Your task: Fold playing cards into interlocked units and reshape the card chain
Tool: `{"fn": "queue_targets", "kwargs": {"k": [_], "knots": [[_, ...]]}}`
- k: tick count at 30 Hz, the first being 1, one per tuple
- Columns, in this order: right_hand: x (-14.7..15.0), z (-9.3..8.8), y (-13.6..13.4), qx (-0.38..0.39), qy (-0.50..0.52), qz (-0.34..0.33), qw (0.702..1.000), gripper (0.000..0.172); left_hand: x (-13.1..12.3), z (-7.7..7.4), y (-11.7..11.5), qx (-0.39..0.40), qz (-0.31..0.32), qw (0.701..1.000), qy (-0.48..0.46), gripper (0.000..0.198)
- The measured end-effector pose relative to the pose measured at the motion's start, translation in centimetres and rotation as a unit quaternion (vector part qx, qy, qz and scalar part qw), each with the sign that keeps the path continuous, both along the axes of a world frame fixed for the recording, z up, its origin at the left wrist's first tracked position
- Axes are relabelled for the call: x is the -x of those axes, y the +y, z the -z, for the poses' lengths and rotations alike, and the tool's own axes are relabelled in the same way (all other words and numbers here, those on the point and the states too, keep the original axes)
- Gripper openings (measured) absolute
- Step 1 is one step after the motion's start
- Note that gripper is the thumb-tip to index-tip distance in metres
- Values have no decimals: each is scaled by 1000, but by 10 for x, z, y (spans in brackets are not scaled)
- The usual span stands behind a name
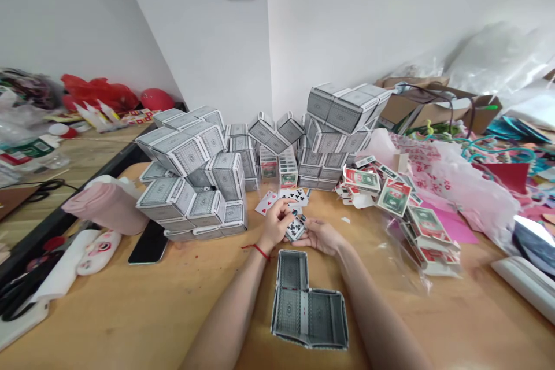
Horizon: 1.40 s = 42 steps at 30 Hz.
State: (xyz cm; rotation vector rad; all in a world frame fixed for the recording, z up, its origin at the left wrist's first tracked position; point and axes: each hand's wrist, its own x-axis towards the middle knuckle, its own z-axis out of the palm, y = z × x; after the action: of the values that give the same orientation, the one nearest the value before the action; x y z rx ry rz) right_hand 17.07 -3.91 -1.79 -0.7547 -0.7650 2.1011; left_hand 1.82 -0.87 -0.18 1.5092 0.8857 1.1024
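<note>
My left hand (277, 224) and my right hand (323, 235) meet over the table, closed around a playing card (295, 229) with black clubs facing up. Whether it is one card or a small stack I cannot tell. Just beyond my fingers lie loose cards: a red-suited card (266, 203) and a black-suited card (299, 196). Between my forearms rests an L-shaped piece of joined card boxes (289, 300), open side up, with grey patterned backs inside. A red string bracelet (261, 250) circles my left wrist.
Folded-card blocks are piled at left (191, 153) and right (342, 110). Behind my hands stand upright card decks (287, 166). Opened card boxes (394, 195) lie at right beside a plastic bag (455, 179). A phone (148, 243) and a pink roll (106, 205) sit at left.
</note>
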Motion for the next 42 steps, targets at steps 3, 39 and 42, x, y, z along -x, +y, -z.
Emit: {"fn": "queue_targets", "kwargs": {"k": [3,39,42], "knots": [[2,3,1,-12,-18,11,1000,19,-1,2,0,9,7,1000,-6,31],[32,7,3,-176,-184,212,944,24,-12,9,11,37,-87,993,70,21],[35,11,2,-181,-195,227,937,23,-12,7,12,15,-91,991,93,22]]}}
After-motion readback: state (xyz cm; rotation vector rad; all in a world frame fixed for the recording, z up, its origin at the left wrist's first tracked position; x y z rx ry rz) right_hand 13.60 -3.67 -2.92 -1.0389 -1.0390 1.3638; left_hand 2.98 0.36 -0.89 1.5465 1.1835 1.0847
